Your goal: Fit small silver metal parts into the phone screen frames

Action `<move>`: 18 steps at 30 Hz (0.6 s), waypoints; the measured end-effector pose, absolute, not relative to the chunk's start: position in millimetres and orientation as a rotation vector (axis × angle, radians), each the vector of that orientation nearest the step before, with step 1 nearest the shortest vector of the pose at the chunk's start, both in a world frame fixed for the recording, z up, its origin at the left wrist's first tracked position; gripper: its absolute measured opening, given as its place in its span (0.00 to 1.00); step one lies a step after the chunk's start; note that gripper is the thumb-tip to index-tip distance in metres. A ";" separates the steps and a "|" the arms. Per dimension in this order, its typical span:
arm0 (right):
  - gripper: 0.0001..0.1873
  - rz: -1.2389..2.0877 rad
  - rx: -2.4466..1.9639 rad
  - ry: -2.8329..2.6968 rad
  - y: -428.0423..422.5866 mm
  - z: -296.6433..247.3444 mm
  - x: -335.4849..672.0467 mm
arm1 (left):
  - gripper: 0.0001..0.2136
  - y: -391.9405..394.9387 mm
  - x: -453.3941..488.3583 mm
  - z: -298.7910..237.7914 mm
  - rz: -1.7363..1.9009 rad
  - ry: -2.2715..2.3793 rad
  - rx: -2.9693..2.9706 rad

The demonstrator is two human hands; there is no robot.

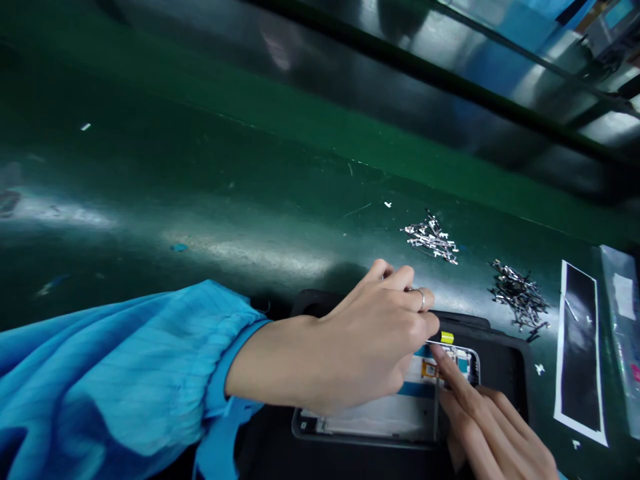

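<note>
A smartphone mid-frame (380,420) with a white and blue inner face and a small gold-and-orange flex part (429,369) lies in a black tray. My left hand (370,340), wearing a ring, reaches over it from the left. Its fingers are curled closed at the frame's upper edge, and what they pinch is hidden. From the lower right, my right hand (485,420) straddles the frame's right end. Its index fingertip presses near the upper edge, while the thumb side is at the lower edge. Beside that fingertip is a yellow tab (447,337).
The black tray (515,373) rests on a green worktop (280,193). Behind it are a pile of small metallic strips (433,239) and a darker pile (520,295). A white-bordered black sheet (580,353) and a clear plastic bag (623,313) lie to the right. A dark rail crosses the back.
</note>
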State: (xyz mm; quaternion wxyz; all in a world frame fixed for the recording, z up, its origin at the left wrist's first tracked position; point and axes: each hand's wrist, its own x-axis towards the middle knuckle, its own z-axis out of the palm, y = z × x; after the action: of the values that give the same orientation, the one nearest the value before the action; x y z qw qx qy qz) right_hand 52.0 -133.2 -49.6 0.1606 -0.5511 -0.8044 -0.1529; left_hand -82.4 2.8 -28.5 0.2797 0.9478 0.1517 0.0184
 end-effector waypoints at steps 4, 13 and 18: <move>0.24 -0.368 -1.587 -2.355 -132.2 -43.9 52.3 | 0.04 5.6 -81.7 -26.2 -0.018 0.391 2.503; 0.29 -0.293 -1.639 -2.479 -129.9 -32.5 50.0 | 0.10 16.1 -80.4 -21.7 -0.113 0.346 2.373; 0.24 -0.355 -1.664 -2.513 -128.4 -31.2 46.3 | 0.09 16.5 -77.9 -21.8 -0.102 0.297 2.483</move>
State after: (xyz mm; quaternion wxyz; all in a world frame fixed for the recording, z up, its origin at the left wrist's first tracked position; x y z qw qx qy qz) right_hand 46.3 -128.4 -31.2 0.0536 -0.5475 -0.8268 -0.1168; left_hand -77.9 16.5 -21.8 0.3141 0.9419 0.1126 -0.0385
